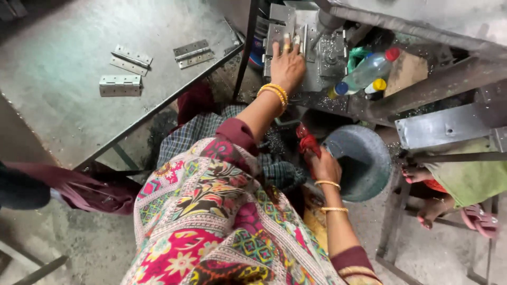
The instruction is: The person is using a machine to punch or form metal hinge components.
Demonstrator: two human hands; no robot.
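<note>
From the head view, the left hand [288,63] lies flat, fingers spread, pressing a dull steel hinge plate [280,31] against the grey machine block [322,53]. The right hand [323,164] closes around a red handle [307,143] beside a round grey metal bowl [369,158]. Three flat hinges [131,59] lie on the scuffed steel table [63,105], near its dark edge. A clear bottle [369,69], red-capped, lies just beside the block.

Workshop corner, seen from your head

Upper left, a grey metal table [58,95]; dusty concrete floor [95,248] lower left under flat daylight.
</note>
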